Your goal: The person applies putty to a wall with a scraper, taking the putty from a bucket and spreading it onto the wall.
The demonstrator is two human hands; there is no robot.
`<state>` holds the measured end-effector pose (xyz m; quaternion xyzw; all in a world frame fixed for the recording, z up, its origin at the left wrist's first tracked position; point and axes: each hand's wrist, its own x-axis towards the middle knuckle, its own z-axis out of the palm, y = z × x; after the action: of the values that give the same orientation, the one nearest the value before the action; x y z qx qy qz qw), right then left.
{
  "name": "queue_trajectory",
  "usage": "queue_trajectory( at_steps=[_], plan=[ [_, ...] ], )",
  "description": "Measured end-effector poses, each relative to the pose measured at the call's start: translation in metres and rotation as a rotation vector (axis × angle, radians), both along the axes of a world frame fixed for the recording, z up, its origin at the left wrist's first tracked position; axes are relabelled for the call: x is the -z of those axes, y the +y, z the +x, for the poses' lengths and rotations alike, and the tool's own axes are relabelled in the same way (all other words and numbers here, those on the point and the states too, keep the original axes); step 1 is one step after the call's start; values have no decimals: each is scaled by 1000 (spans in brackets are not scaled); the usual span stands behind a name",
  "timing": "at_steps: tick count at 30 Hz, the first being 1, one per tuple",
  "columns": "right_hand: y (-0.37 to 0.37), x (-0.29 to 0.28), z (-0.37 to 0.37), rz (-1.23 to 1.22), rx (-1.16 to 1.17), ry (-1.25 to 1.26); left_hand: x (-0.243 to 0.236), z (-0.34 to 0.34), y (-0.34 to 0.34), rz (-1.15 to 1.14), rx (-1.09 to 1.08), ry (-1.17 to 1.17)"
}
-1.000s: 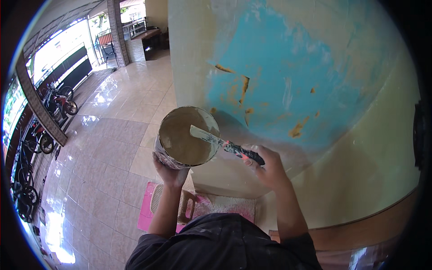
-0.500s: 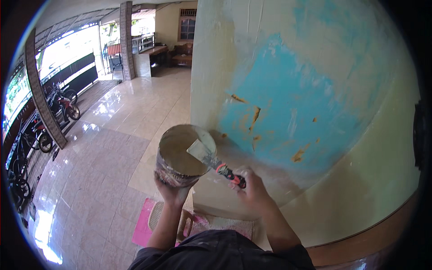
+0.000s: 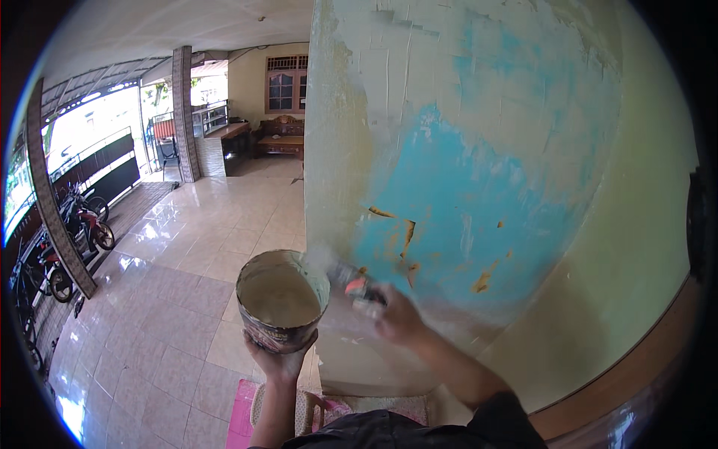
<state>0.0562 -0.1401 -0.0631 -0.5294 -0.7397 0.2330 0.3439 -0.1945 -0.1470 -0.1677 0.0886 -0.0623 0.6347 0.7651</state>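
Observation:
My left hand (image 3: 280,359) is wrapped round the lower side of a round bucket (image 3: 320,283), holding it up from below. Pale wall putty (image 3: 278,299) lies inside, with smears up the inner wall. In my right hand (image 3: 393,318) is a putty knife (image 3: 359,286) with a black and red handle. Its blade is blurred by motion, beside the bucket's right rim and in front of the wall. That wall (image 3: 449,217) has a bright blue patch with brown chipped spots, surrounded by greyish putty coating.
Below me a woven-topped stool (image 3: 305,411) stands beside a pink sheet (image 3: 243,404) on the tiled floor (image 3: 179,299). Motorcycles (image 3: 86,224) are parked at the left by pillars (image 3: 183,112). A wooden bench (image 3: 280,138) stands at the far end.
The putty knife has lifted off the bucket's opening, toward the wall. In the view, the bucket sits lower and further left, and my head view has tilted up.

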Motion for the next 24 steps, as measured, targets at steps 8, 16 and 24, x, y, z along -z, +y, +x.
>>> queue_trajectory(
  at_steps=[8, 16, 24],
  plan=[
    [69, -187, -28, 962, 39, -204, 10, -14, 12, -80, -44, -2],
    [104, -302, -43, 1220, 200, -234, 39, -35, 27, -56, -35, 16],
    [86, -274, -62, 931, 379, -624, 46, -57, 44, -34, -27, -5]
  ],
)
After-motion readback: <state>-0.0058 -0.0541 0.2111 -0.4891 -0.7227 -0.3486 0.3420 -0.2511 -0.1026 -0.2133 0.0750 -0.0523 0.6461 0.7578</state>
